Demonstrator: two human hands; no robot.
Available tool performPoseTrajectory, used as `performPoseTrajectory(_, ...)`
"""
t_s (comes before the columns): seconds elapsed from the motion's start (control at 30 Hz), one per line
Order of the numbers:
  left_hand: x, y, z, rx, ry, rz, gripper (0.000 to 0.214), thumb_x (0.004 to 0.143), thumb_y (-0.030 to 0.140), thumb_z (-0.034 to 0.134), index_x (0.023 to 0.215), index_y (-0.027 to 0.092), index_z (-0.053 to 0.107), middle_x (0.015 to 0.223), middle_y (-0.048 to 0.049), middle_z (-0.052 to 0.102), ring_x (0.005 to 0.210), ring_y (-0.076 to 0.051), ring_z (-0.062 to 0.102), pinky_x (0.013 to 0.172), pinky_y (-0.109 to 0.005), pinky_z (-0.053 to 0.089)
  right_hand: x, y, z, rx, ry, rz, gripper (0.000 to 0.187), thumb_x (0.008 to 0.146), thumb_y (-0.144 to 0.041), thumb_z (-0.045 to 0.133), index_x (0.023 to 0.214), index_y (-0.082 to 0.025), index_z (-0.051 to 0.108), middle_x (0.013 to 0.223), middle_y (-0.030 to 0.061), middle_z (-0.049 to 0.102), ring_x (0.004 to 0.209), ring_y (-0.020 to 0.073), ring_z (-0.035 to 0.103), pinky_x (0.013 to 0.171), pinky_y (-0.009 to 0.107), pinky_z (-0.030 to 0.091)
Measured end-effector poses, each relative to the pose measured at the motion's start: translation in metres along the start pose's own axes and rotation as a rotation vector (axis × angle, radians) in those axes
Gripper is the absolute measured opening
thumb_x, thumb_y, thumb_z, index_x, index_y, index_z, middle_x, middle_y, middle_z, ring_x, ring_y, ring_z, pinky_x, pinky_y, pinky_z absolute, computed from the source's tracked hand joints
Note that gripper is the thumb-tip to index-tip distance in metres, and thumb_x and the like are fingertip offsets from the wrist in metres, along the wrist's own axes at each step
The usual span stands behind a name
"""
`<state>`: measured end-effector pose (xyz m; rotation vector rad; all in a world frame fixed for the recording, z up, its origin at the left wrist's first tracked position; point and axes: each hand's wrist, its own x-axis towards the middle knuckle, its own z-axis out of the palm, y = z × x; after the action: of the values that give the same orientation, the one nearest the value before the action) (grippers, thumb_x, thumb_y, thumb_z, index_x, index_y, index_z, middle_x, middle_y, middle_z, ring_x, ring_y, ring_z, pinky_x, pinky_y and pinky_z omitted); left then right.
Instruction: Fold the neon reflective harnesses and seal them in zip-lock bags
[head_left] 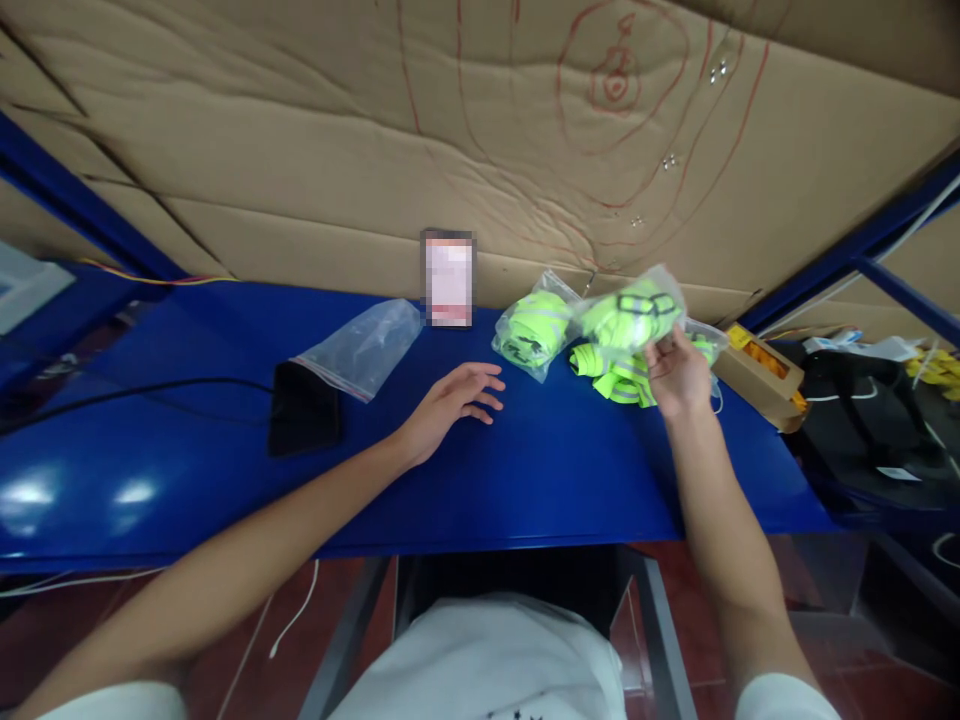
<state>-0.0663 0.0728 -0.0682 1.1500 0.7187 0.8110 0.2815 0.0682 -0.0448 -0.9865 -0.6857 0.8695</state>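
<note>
Neon-yellow fabric with black trim is sitting folded inside the filled bag [630, 312], which the right hand [679, 378] is holding clear of the blue table [525, 480] at the far right of the scene. The fingers are closing on the bag's lower near edge, thumb on one side and fingertips on the other, so the plastic is standing up above the hand. That pinch at the edge seems chosen to keep the contents in view rather than crushed in the palm. Just beneath the bag a loose heap of yellow fabric [616, 382] is lying unbagged against the hand's left side. A little to the left a second sealed bag [534, 330] of the same stuff is resting flat, and the three are bunching together as if kept as one group. The left hand [457, 398] is hovering over or lightly resting on the table's middle, palm down, fingers spread and gripping nothing, well apart from the bags. Farther left an empty zip bag [366, 345] is lying with its red-lined mouth over the corner of a black pouch [304, 410]. A blurred card [448, 280] is leaning upright against the cardboard wall [262, 170] at the far edge. A small cardboard box [757, 372] is sitting at the table's right end.
</note>
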Motion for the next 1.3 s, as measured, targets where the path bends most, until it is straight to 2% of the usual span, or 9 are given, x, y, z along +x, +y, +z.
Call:
performPoseTrajectory(0.13,0.000,-0.001,0.001,0.021,-0.016,-0.024,0.042,0.089,0.050,0.063,0.113,0.015,0.065,0.109,-0.0113,0.066,0.084,-0.020,0.066,0.068,-0.031,0.053,0.017,0.000,-0.022,-0.141,0.022,-0.048,0.040,0.088,-0.060,0.059,0.093,-0.021,0.066,0.104,0.0084,0.072,0.104,0.0210,0.070,0.089,0.034,0.061)
performPoseTrajectory(0.27,0.001,-0.004,-0.001,0.056,-0.045,-0.030,0.037,0.089,0.048,0.063,0.104,0.015,0.069,0.101,-0.0091,0.067,0.080,-0.018,0.065,0.066,-0.028,0.051,0.009,0.010,-0.022,-0.754,-0.063,-0.228,0.055,0.085,-0.066,0.059,0.111,-0.019,0.068,0.120,0.0145,0.069,0.116,0.0300,0.064,0.101,0.052,0.052)
performPoseTrajectory(0.37,0.002,-0.004,-0.003,0.087,-0.074,-0.028,0.031,0.089,0.044,0.065,0.101,0.015,0.070,0.096,-0.0080,0.068,0.079,-0.017,0.065,0.065,-0.027,0.050,-0.002,0.014,-0.020,-1.309,-0.268,-0.495,0.064,0.086,-0.063,0.060,0.133,-0.019,0.060,0.145,0.0162,0.054,0.136,0.0362,0.047,0.112,0.058,0.036)
performPoseTrajectory(0.43,0.002,-0.003,-0.003,0.106,-0.084,-0.020,0.030,0.088,0.043,0.065,0.100,0.016,0.070,0.094,-0.0078,0.068,0.078,-0.017,0.065,0.065,-0.027,0.050,-0.006,0.016,-0.021,-1.532,-0.437,-0.524,0.073,0.086,-0.062,0.060,0.145,-0.020,0.049,0.149,0.0173,0.049,0.138,0.0385,0.043,0.110,0.059,0.035)
performPoseTrajectory(0.53,0.002,-0.004,-0.002,0.154,-0.093,-0.002,0.029,0.088,0.042,0.066,0.099,0.016,0.070,0.092,-0.0074,0.069,0.077,-0.017,0.064,0.065,-0.028,0.050,-0.011,0.018,-0.019,-1.697,-0.533,-0.493,0.074,0.087,-0.060,0.061,0.146,-0.018,0.047,0.140,0.0186,0.056,0.129,0.0406,0.049,0.103,0.057,0.041)
performPoseTrajectory(0.7,0.001,-0.012,-0.002,0.392,-0.169,0.128,0.031,0.090,0.042,0.063,0.108,0.018,0.066,0.102,-0.0093,0.068,0.087,-0.019,0.065,0.070,-0.031,0.052,-0.033,0.012,0.003,-1.623,-0.754,-0.477,0.058,0.090,-0.057,0.060,0.134,-0.019,0.059,0.123,0.0155,0.066,0.114,0.0351,0.059,0.099,0.051,0.047)
performPoseTrajectory(0.87,-0.007,-0.020,0.004,0.881,-0.223,0.491,0.063,0.083,0.041,0.072,0.138,0.023,0.048,0.141,-0.0144,0.048,0.135,-0.029,0.044,0.111,-0.047,0.040,-0.081,0.017,0.042,-1.245,-1.052,-0.484,0.050,0.091,-0.048,0.064,0.134,-0.025,0.056,0.125,0.0098,0.067,0.115,0.0274,0.062,0.100,0.045,0.050)
performPoseTrajectory(1.13,-0.019,-0.017,0.013,1.200,-0.226,0.409,0.100,0.067,0.058,0.081,0.149,0.026,0.035,0.146,-0.0159,0.040,0.132,-0.038,0.043,0.108,-0.056,0.037,-0.100,0.031,0.056,-1.092,-0.915,-0.456,0.046,0.095,-0.038,0.058,0.139,-0.026,0.049,0.128,0.0092,0.065,0.118,0.0258,0.063,0.099,0.041,0.053)
performPoseTrajectory(1.3,-0.017,-0.016,0.010,1.068,-0.201,0.352,0.075,0.075,0.034,0.075,0.141,0.023,0.041,0.137,-0.0127,0.049,0.125,-0.031,0.052,0.104,-0.046,0.043,-0.097,0.022,0.055,-1.113,-0.903,-0.503,0.037,0.096,-0.028,0.052,0.133,-0.026,0.054,0.129,0.0083,0.063,0.111,0.0227,0.065,0.089,0.034,0.055)
